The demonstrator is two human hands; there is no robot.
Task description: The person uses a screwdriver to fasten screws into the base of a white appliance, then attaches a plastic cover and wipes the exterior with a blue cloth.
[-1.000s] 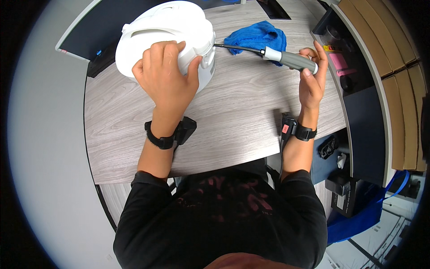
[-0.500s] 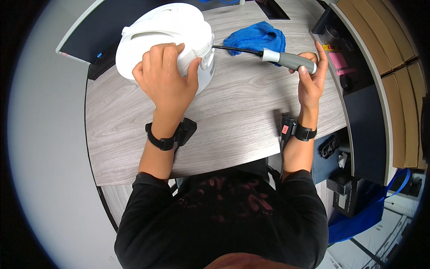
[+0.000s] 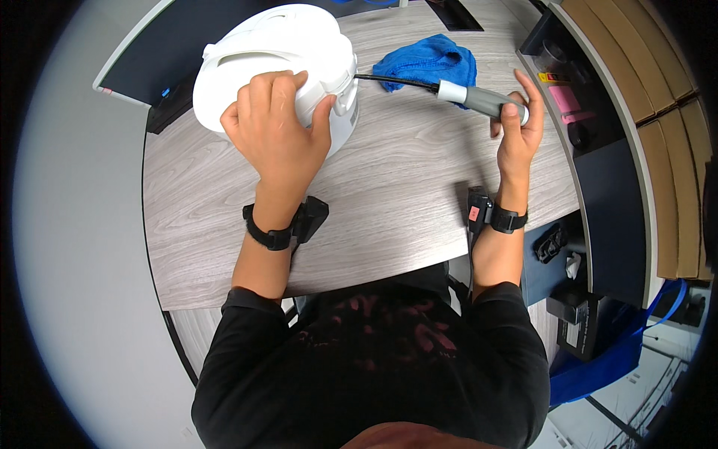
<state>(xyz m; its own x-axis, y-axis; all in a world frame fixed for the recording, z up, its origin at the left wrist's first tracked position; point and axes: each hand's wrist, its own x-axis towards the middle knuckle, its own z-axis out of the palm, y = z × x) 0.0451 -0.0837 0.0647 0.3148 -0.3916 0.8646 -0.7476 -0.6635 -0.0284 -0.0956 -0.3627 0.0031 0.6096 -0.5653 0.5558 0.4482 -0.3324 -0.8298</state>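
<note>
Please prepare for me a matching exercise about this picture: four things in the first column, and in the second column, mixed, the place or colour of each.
Column 1
1. White appliance
2. Screwdriver
3. Cloth
4. Cardboard boxes

Column 2
A. Blue, lying crumpled on the table
B. Held by its handle in the right hand
C. Brown, at the far right of the picture
D. Under the left hand

Right pairs: 1-D, 2-B, 3-A, 4-C
</note>
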